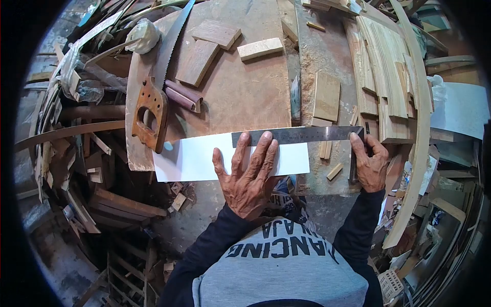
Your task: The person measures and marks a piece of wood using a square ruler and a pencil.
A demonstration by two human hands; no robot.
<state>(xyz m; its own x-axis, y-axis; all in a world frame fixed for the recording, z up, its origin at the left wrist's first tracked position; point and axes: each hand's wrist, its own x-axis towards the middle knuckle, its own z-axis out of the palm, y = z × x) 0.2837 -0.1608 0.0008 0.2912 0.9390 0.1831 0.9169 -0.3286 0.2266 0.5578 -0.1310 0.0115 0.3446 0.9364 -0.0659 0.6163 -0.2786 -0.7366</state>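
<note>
left hand (249,174) flat on white sheet (194,159), right hand (369,165) gripping steel ruler (299,134).

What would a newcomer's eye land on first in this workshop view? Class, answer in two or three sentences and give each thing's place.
First, the white sheet lying across the near edge of the workbench, with the left hand spread flat on it and on the steel ruler along its top edge. The right hand grips the ruler's right end. To the left lies a handsaw with a wooden handle.
</note>
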